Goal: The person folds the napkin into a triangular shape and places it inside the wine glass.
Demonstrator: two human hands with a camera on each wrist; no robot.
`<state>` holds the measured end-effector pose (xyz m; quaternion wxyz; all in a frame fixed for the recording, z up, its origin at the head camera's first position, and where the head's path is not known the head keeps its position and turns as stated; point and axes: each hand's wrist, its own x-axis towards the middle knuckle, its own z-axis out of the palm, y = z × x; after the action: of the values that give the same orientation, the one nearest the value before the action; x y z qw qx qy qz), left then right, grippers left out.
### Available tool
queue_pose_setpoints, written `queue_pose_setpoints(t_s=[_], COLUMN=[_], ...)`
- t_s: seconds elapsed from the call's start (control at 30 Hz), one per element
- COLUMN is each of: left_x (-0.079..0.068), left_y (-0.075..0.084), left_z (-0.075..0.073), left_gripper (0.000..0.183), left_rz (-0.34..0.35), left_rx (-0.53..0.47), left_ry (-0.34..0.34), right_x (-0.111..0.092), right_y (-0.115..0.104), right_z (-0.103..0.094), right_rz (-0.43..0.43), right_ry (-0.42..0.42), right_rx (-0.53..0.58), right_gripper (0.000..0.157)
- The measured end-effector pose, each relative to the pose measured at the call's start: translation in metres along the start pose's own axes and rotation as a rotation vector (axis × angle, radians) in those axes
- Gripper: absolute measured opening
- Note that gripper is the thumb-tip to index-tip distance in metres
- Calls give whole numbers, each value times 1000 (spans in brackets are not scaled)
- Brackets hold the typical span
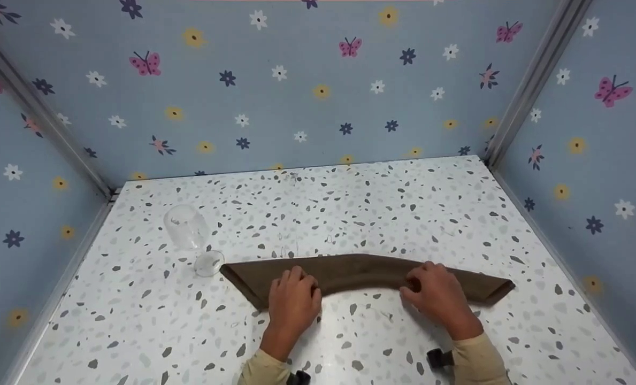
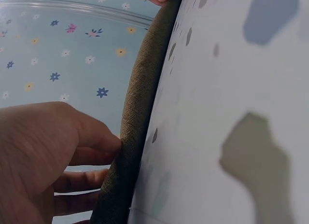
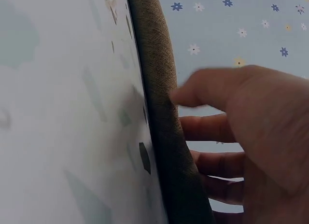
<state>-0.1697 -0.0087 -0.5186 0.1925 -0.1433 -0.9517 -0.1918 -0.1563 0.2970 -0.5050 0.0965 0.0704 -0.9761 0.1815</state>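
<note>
Only the head view shows glass (image 1: 185,229) beside cloth (image 1: 360,271).

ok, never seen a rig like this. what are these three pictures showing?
There's no robot: a person works with two bare hands. The wide picture comes from a camera worn on the head, looking forward and down; the two close-ups come from cameras on the left and right wrists. On the speckled white table lie a long, folded brown cloth and, by its left end, a clear glass. The left hand and right hand both hold the cloth, fingers and thumbs at its edge.
</note>
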Motion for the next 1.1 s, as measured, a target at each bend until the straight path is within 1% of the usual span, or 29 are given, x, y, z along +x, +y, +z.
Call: queue_pose_setpoints(t_s=[0.07,0.17,0.33,0.43,0.6,0.83,0.97,1.1], left_x=[-1,-1,-1,-1,-1,0,1,1], left_y=[0,-1,-3,-3,-3,-3,-2,-1], left_z=[-1,-1,0,0,-1,-1,-1,-2], left_gripper=[6,8,9,8,7,5,4,6], left_rz=[2,7,30,34,22,-2,-16,-22], left_rx=[-4,-7,-2,-3,-8,-8,-25,-49], left_ry=[-23,-51,-42,-42,-53,-86,-97,-84], right_x=[0,0,0,1,1,2,2,4], right_y=[0,1,0,1,1,2,1,0], right_z=[1,2,2,3,5,6,7,6], right_rz=[5,9,-10,-23,-35,-49,-30,37], right_ry=[-13,-11,20,26,28,65,56,17], right_rx=[5,13,31,23,16,6,13,47], right_gripper=[25,22,14,13,10,7,10,10])
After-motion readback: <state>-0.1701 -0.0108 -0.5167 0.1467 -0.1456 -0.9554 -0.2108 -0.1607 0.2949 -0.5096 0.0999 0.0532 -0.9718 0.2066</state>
